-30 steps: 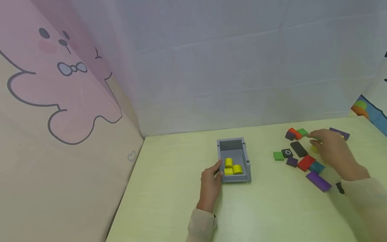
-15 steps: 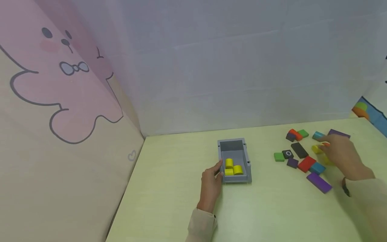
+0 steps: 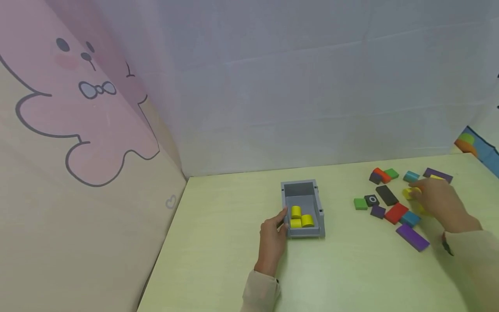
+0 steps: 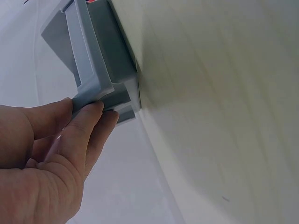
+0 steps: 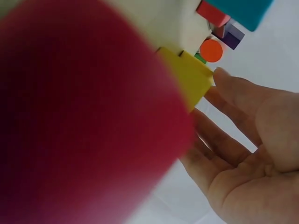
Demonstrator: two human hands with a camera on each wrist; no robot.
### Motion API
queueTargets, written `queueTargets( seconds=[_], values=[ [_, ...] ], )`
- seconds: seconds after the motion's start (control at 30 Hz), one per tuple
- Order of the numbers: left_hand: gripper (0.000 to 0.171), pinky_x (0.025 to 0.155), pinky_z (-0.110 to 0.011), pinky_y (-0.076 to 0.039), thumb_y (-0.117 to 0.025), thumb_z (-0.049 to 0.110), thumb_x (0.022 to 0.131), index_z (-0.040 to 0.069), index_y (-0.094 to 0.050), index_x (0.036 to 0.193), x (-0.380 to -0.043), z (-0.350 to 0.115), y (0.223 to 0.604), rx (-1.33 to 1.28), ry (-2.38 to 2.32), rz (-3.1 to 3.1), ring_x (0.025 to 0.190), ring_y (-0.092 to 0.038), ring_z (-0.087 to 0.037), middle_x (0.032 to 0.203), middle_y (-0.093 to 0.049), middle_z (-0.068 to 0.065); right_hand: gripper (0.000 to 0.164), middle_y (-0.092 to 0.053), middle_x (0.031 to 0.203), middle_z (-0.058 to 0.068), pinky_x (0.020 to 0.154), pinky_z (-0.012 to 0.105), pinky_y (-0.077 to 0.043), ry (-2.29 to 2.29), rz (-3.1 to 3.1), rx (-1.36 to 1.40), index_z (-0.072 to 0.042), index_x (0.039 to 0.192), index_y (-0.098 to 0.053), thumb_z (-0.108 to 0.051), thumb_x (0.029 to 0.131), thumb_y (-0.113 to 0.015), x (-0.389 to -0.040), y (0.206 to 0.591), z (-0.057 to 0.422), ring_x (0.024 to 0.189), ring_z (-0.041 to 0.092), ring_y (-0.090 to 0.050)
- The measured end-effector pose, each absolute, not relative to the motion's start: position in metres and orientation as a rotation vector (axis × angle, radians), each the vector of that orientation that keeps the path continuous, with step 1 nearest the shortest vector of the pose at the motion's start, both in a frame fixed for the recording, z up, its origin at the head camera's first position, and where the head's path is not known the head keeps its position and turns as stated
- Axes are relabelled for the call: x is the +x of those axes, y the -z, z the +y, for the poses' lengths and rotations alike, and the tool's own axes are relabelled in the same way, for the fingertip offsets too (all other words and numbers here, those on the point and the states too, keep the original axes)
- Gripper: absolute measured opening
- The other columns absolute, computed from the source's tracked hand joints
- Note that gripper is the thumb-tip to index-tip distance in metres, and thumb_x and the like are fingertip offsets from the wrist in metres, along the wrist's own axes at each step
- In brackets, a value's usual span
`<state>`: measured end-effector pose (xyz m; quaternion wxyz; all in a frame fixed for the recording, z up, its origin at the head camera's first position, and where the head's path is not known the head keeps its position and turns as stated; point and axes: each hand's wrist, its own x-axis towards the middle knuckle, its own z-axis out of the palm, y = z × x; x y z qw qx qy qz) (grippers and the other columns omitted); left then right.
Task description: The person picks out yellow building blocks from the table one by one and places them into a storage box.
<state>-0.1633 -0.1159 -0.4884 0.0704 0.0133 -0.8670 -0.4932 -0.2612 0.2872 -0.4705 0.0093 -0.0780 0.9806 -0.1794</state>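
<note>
With thumb and fingers, my left hand [image 3: 271, 240] grips the left wall of a small grey open box [image 3: 305, 232]. In the left wrist view the fingertips pinch the box's rim [image 4: 91, 70]. Several yellow cylinder blocks [image 3: 307, 220] lie in the near end of the box. My right hand [image 3: 442, 203] is among the loose blocks at the right, pinching a yellow block [image 3: 409, 193] between thumb and fingers. The right wrist view shows the thumb and fingers at that yellow block's [image 5: 194, 77] edge. Part of the block is hidden.
Around the right hand lie a teal block [image 3: 411, 176], a black block [image 3: 387, 195], a red block [image 3: 396, 213], a blue block [image 3: 410, 218] and purple blocks [image 3: 413, 237]. A blurred red shape [image 5: 93, 112] covers much of the right wrist view. A wall stands behind the table.
My right hand has come down from the teal block, now uncovered, to the yellow block nearer me. The left hand keeps its grip on the box.
</note>
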Motion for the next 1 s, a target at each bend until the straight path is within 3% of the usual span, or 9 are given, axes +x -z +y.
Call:
queueTargets(
  seconds=[0.1, 0.2, 0.3, 0.83, 1.0],
  values=[
    [0.046, 0.092, -0.035, -0.043, -0.060, -0.002, 0.084, 0.018, -0.054, 0.125, -0.1635, -0.1155, 0.4888, 0.060, 1.482, -2.625, 0.109, -0.047, -0.009, 0.123, -0.053, 0.001, 0.029, -0.056, 0.098, 0.034, 0.062, 0.050, -0.049, 0.565, 3.052, -0.232, 0.010, 0.103, -0.058, -0.010, 0.082, -0.064, -0.2616, 0.4723, 0.2866, 0.074, 0.040, -0.051],
    [0.046, 0.092, -0.034, -0.043, -0.060, -0.001, 0.084, 0.019, -0.054, 0.125, -0.1639, -0.1156, 0.4890, 0.069, 1.484, -2.634, 0.109, -0.046, -0.008, 0.124, -0.053, 0.003, 0.029, -0.052, 0.106, 0.036, 0.075, 0.063, -0.044, 0.575, 3.037, -0.219, 0.009, 0.104, -0.058, -0.010, 0.083, -0.064, -0.2617, 0.4738, 0.2856, 0.089, 0.050, -0.048],
    [0.046, 0.092, -0.033, -0.043, -0.060, -0.001, 0.085, 0.020, -0.053, 0.125, -0.1636, -0.1161, 0.4890, 0.068, 1.486, -2.633, 0.109, -0.046, -0.006, 0.124, -0.052, 0.004, 0.030, -0.051, 0.108, 0.037, 0.079, 0.066, -0.041, 0.606, 3.021, -0.219, 0.010, 0.105, -0.057, -0.009, 0.083, -0.063, -0.2621, 0.4754, 0.2846, 0.093, 0.052, -0.046],
    [0.046, 0.093, -0.032, -0.042, -0.059, -0.002, 0.084, 0.019, -0.053, 0.125, -0.1635, -0.1154, 0.4872, 0.047, 1.485, -2.622, 0.109, -0.046, -0.006, 0.124, -0.051, 0.004, 0.026, -0.051, 0.107, 0.037, 0.076, 0.064, -0.043, 0.623, 3.068, -0.220, 0.009, 0.103, -0.059, -0.006, 0.082, -0.063, -0.2618, 0.4775, 0.2827, 0.091, 0.051, -0.047],
    [0.047, 0.093, -0.035, -0.042, -0.059, -0.003, 0.084, 0.019, -0.054, 0.125, -0.1635, -0.1164, 0.4880, 0.028, 1.479, -2.607, 0.109, -0.047, -0.009, 0.124, -0.053, 0.001, 0.028, -0.056, 0.101, 0.034, 0.068, 0.057, -0.049, 0.659, 3.135, -0.291, 0.008, 0.102, -0.060, -0.006, 0.079, -0.068, -0.2618, 0.4758, 0.2789, 0.078, 0.043, -0.053]
  ],
)
